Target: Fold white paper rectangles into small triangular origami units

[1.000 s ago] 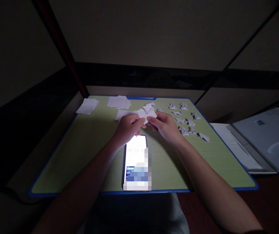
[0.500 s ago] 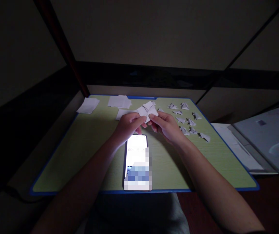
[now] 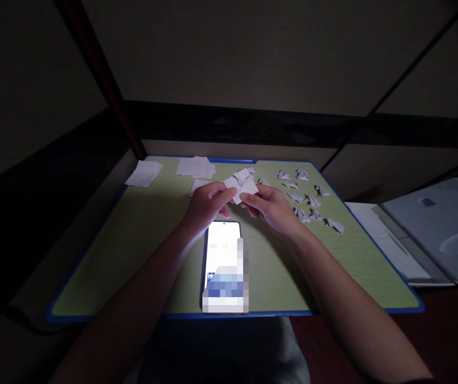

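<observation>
Pinching a folded white paper piece (image 3: 242,185) between them, the left hand (image 3: 205,205) and right hand (image 3: 272,209) hold it above the tabletop (image 3: 141,240), beyond the lit phone (image 3: 224,264).

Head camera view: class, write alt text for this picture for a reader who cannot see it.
Two bare hands, left hand and right hand, pinch a partly folded white paper piece above a green board with a blue rim. A lit phone lies below them; small folded paper pieces sit to the right, flat paper squares at the far edge.
</observation>
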Tool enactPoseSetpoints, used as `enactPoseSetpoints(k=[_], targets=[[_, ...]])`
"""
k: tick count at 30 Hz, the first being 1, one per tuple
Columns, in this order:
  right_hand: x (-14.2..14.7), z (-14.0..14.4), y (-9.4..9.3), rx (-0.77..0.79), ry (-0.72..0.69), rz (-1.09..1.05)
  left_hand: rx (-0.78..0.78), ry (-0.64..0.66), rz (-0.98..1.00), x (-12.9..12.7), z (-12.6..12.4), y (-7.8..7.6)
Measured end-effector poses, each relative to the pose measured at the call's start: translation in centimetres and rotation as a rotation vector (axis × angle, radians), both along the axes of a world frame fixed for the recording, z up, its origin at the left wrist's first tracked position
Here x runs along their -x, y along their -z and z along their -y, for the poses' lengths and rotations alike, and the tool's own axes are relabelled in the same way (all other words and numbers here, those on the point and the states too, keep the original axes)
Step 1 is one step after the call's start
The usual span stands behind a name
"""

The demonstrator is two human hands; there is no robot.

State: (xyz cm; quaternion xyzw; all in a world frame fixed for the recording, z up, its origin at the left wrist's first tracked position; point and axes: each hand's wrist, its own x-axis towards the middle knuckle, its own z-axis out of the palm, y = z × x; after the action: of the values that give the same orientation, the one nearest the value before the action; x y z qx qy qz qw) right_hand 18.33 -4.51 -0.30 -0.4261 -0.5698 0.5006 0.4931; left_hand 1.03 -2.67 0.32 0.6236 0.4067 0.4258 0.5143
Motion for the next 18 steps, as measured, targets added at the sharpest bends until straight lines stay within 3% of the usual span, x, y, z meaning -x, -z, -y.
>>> enactPoseSetpoints(k=[6, 13, 18], targets=[[-0.06, -0.06, 0.03, -0.033, 0.025, -0.048, 0.088, 0.034, 0.078, 0.03, -0.12, 0.07], [0.01, 0.20, -0.34, 0.050, -0.031, -0.144, 0.225, 0.120, 0.189, -0.10, 0.17, -0.31], [0.13, 0.19, -0.41, 0.058, -0.018, -0.165, 0.188, 0.093, 0.117, -0.07, 0.23, -0.26]])
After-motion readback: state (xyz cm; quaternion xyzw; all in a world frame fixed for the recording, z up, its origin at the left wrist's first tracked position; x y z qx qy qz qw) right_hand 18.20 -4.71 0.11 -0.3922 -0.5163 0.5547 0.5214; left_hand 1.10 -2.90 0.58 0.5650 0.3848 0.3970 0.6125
